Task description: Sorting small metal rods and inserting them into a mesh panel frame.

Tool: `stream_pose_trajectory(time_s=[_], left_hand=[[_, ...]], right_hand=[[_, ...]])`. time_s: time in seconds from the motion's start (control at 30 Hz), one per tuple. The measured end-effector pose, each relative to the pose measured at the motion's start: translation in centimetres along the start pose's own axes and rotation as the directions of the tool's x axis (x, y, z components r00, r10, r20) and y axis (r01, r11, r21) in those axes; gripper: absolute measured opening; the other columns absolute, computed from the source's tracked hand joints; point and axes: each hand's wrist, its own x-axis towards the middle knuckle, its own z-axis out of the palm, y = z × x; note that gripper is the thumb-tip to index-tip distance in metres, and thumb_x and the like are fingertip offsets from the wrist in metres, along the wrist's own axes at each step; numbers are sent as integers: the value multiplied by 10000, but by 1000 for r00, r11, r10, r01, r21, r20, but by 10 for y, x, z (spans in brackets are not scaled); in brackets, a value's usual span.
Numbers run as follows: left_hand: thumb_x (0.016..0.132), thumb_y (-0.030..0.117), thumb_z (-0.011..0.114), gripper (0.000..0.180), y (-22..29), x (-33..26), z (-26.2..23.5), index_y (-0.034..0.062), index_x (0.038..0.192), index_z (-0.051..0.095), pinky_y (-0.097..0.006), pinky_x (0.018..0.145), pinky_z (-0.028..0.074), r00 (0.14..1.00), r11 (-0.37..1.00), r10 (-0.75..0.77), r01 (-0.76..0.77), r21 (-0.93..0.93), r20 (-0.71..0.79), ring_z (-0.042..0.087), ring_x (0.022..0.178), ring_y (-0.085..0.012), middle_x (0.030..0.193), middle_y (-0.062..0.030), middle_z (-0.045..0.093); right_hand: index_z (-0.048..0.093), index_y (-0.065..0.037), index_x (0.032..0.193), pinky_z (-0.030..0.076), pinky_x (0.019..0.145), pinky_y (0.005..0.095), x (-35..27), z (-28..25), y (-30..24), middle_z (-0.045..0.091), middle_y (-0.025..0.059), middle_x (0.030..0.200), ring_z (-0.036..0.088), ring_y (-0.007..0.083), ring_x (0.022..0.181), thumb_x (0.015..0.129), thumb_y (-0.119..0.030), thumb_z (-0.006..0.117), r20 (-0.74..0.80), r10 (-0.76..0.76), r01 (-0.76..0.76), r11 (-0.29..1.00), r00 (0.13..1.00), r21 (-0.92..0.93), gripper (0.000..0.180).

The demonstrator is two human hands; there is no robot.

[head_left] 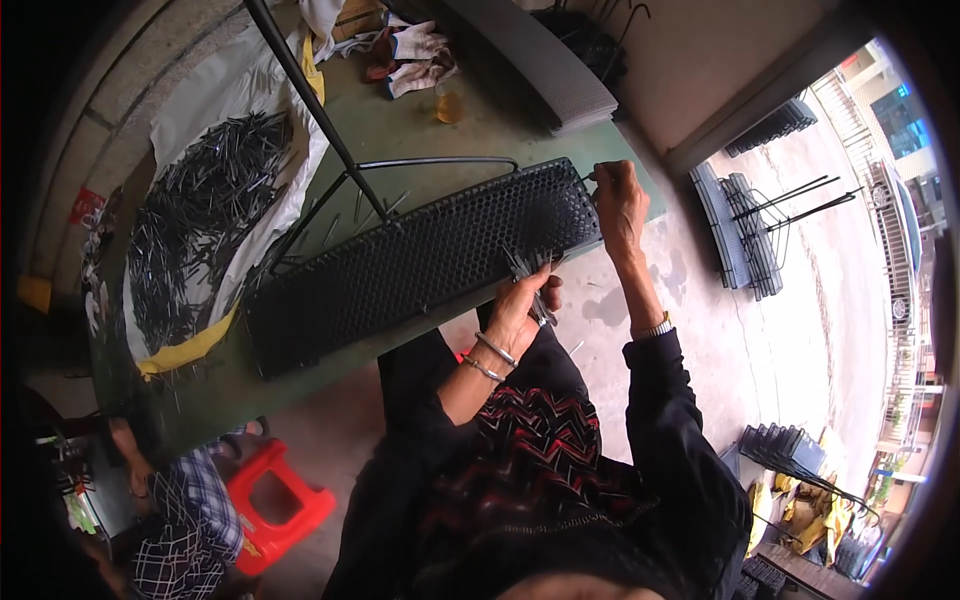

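A long black perforated panel [420, 260] lies slantwise on the green table, with a black metal rod frame [345, 160] along its far edge. My left hand [516, 316] is at the panel's near edge, closed round a bunch of short thin dark strips [518, 262] that stick out past the fingers. By the panel's right end, my right hand [622, 205] is raised with its fingers pinched together. Whatever is between those fingertips is too small to make out. A few loose strips lie on the table beyond the panel.
At the left, a white sack [195, 100] lies spread with a heap of dark strips [210, 200]. Cotton gloves [418, 60], a cup of amber liquid [449, 106] and grey mesh sheets [545, 70] sit farther back. Below stands a red stool [280, 505] beside another person [190, 500].
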Motion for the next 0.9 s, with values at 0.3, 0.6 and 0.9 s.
stream_pose_trajectory(time_s=[0.3,0.6,0.9], left_hand=[[901,221,609,191,-2,-1,3,76,1024,598,-290,588,484,994,993,-107,106,-53,-17,588,728,-144,853,-84,633],[890,210,632,183,1,-1,13,41,956,607,-221,492,402,997,1000,10,-9,-18,81,505,592,-98,766,-67,602],[875,219,649,167,8,-10,23,82,969,638,-210,493,402,991,986,124,-128,105,43,597,674,-95,830,-66,685]], right_hand=[[537,-48,879,477,624,430,1,22,17,629,166,820,613,372,738,852,-114,603,20,-105,106,991,994,-86,97],[651,-125,1008,485,629,395,-14,13,0,601,157,814,615,347,739,861,-227,606,73,-95,116,925,993,-362,184],[635,-27,895,418,594,250,-29,-48,-39,605,17,760,531,97,695,874,-248,612,795,185,-399,914,577,77,223]])
